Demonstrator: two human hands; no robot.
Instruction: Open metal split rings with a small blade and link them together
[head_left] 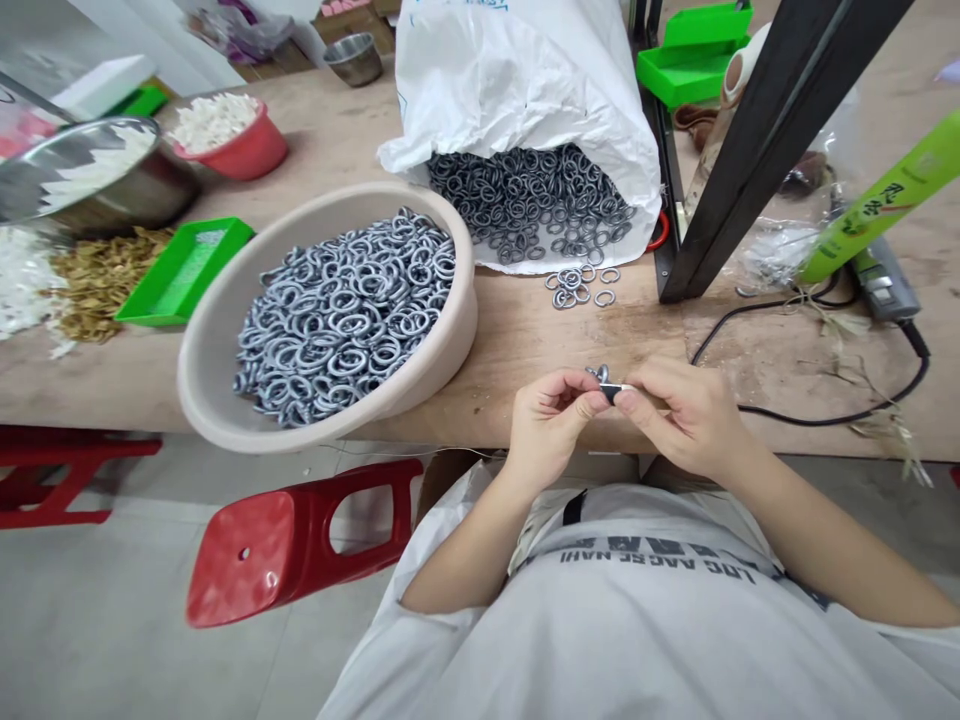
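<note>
Both hands meet just over the table's front edge. Between finger and thumb, my left hand (555, 415) pinches one end of a small black-and-white strip (612, 391). The other end is in the closed fingers of my right hand (679, 410). A grey metal-looking ring piece (602, 372) shows just behind the strip; whether it is held or lies on the table I cannot tell. Farther back, several loose grey rings (574, 287) lie before an open white sack (525, 80) full of darker rings. To the left, a beige basin (457, 330) holds a heap of linked-looking grey rings (352, 310).
A dark metal post (750, 170) stands right of the sack. Near it are a green packet (885, 200) and a grey corded tool (885, 285). Green trays (187, 270), a red bowl (255, 145) and a steel bowl (150, 185) stand left. A red stool (247, 560) is below.
</note>
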